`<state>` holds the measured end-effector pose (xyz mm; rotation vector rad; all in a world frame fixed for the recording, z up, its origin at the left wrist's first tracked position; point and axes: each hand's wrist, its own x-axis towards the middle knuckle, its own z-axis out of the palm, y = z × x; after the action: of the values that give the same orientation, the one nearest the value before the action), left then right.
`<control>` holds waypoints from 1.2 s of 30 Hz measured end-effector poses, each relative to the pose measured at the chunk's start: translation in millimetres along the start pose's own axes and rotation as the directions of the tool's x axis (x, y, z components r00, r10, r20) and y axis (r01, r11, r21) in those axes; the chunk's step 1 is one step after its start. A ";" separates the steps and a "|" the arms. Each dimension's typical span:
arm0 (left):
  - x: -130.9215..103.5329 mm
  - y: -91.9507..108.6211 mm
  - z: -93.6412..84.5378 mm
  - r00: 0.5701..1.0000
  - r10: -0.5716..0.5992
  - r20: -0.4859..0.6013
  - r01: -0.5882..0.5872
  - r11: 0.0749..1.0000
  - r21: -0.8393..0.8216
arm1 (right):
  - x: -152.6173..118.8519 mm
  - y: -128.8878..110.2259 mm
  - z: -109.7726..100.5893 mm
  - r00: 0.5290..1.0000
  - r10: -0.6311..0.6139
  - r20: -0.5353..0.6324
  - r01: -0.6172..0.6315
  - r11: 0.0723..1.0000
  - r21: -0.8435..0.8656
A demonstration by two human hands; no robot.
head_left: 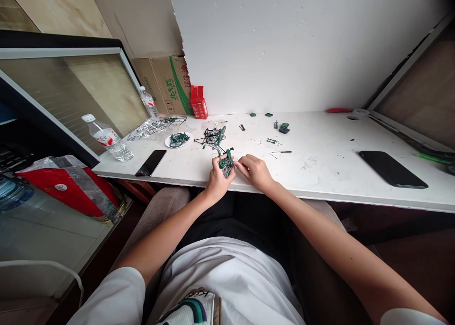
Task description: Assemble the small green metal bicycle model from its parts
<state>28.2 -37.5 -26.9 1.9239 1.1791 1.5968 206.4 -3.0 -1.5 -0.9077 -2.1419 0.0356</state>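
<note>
My left hand [218, 182] is wrapped round a small green-and-silver plastic model [226, 163] above the table's front edge. A green, elongated part [220, 136] shows just beyond the model; I cannot tell whether they are joined. Close by on the right, my right hand [256, 172] has its thumb and fingers pinched together at the model's side. Whatever is between those fingertips is too small to make out. Behind the left hand, dark thin plastic pieces [212, 136] lie on the table, beside a white plate [168, 142] of green parts [178, 139].
The white table [320, 173] carries a phone [151, 163] at left, a larger black device [393, 169] at right, and a thin tool [280, 152]. Loose green parts [283, 125] lie further back. Bottles [113, 142], a red box [199, 103] and a carton [165, 85] stand left.
</note>
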 end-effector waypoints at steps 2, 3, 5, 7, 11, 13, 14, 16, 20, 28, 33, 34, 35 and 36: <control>0.8 0.9 -1.9 0.997 0.083 0.001 -0.082 0.995 0.056 | 0.1 -7.3 -2.3 0.997 0.073 -0.018 -0.073 0.997 0.015; 1.5 1.1 -3.5 0.993 0.117 0.004 -0.117 0.989 0.086 | 0.7 -11.4 -4.3 0.994 0.110 -0.014 -0.109 0.993 0.039; 3.6 1.5 -8.3 0.987 0.160 0.011 -0.160 0.977 0.141 | 2.6 -19.0 -9.8 0.984 0.180 0.009 -0.180 0.977 0.113; 6.6 2.5 -14.8 0.984 0.175 0.015 -0.175 0.966 0.191 | 5.2 -24.6 -16.5 0.982 0.189 0.029 -0.191 0.962 0.196; 12.6 9.3 -27.3 0.977 0.215 0.015 -0.211 0.943 0.257 | 9.1 -26.8 -25.7 1.000 -0.001 -0.013 0.004 0.959 0.282; 13.8 14.8 -30.4 0.970 0.244 0.006 -0.237 0.936 0.259 | 9.9 -24.3 -27.2 0.995 -0.080 -0.062 0.093 0.964 0.248; 13.7 17.9 -31.1 0.967 0.256 -0.003 -0.246 0.934 0.260 | 10.0 -22.7 -27.8 0.991 -0.110 -0.082 0.125 0.969 0.213; 12.7 24.0 -31.6 0.961 0.277 -0.011 -0.264 0.928 0.264 | 10.3 -20.0 -29.9 0.982 -0.158 -0.106 0.172 0.976 0.137; 9.4 35.4 -32.4 0.942 0.335 -0.017 -0.317 0.906 0.280 | 12.0 -23.1 -39.9 0.967 -0.225 -0.123 0.232 0.972 0.046; 12.0 45.6 -39.7 0.862 0.502 -0.071 -0.448 0.820 0.356 | 13.2 -66.4 -57.7 0.992 0.023 -0.124 0.004 0.977 0.214; 15.1 48.5 -44.3 0.878 0.475 -0.066 -0.432 0.843 0.321 | 16.4 -75.1 -67.4 0.998 0.051 -0.045 -0.034 0.946 0.322; 15.4 49.9 -44.2 0.894 0.442 -0.074 -0.402 0.864 0.304 | 17.6 -72.8 -68.4 0.999 0.017 -0.048 -0.001 0.952 0.305; 15.6 51.7 -43.7 0.910 0.408 -0.078 -0.372 0.884 0.282 | 18.7 -69.5 -68.7 0.999 -0.018 -0.048 0.031 0.958 0.285; 15.8 53.8 -43.1 0.924 0.375 -0.077 -0.345 0.903 0.257 | 19.7 -65.8 -68.6 0.997 -0.051 -0.050 0.062 0.962 0.266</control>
<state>7.4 -65.7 34.5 2.3386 1.1579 1.8565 205.5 -57.6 78.7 -0.6832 -2.0608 0.2683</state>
